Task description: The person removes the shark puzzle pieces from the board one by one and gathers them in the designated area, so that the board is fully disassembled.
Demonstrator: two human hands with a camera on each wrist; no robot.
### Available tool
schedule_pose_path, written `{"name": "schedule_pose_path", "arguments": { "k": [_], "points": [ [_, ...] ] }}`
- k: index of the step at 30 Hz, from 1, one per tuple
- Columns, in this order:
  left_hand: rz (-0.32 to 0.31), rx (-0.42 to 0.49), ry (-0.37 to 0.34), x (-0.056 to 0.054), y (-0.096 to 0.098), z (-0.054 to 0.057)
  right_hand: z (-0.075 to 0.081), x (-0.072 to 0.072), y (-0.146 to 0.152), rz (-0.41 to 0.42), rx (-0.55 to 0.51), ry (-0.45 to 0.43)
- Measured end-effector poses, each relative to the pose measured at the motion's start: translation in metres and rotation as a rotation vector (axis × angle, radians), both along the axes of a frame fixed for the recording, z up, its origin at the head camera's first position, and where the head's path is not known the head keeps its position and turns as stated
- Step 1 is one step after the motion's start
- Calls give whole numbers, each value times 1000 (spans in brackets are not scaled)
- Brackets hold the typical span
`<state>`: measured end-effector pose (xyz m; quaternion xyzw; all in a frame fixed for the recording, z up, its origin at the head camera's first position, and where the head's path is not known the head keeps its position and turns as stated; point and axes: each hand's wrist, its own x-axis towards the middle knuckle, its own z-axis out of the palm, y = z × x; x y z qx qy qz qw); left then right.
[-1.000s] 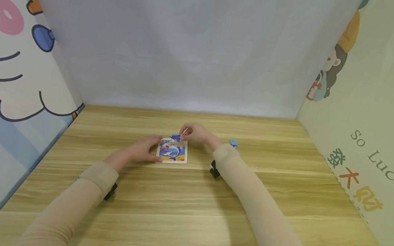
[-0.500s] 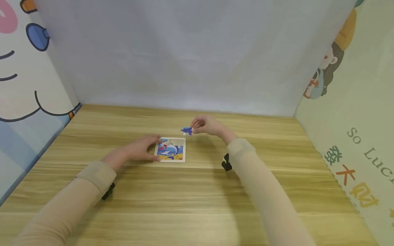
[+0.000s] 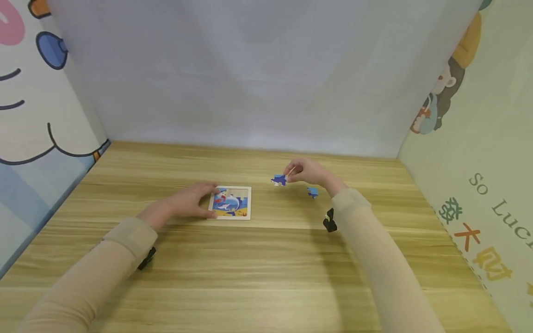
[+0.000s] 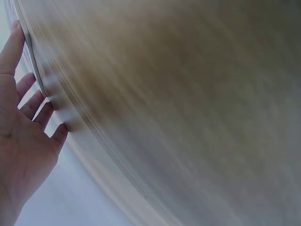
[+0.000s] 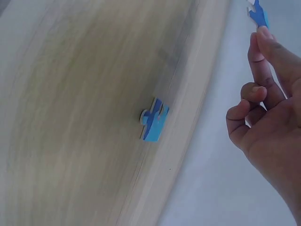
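Observation:
In the head view my right hand point(image 3: 307, 170) pinches a blue-and-white jigsaw piece point(image 3: 279, 180) between thumb and fingertips, raised off the table. The right wrist view shows that piece point(image 5: 258, 14) at the fingertips, its other fingers loosely bent. Below it a second blue jigsaw piece point(image 3: 312, 192) lies on the wood. My left hand point(image 3: 193, 200) rests at the left edge of a square jigsaw tray point(image 3: 250, 203), thumb on the near corner, other fingers spread towards the far corner. The tray holds a sea picture with a bare pale area along its top.
The wooden table point(image 3: 233, 277) carries the tray and the loose piece. A pale cloth wall point(image 3: 258, 83) rises behind it, with printed panels at left and right. Black wrist-worn devices hang under both sleeves.
My right hand has moved right, away from the tray, with the jigsaw piece still pinched. The loose piece, hidden behind the arm half a second ago, shows again. My left hand stays on the tray.

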<state>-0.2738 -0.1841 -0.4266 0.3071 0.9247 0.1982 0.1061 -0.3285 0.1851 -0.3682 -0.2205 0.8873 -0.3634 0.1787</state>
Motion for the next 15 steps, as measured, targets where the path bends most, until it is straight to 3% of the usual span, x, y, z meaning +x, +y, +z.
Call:
{"name": "schedule_pose_path", "arguments": {
  "k": [15],
  "points": [
    [-8, 7, 0, 2, 0, 1, -25, 6, 30, -78, 126, 5]
  ]
}}
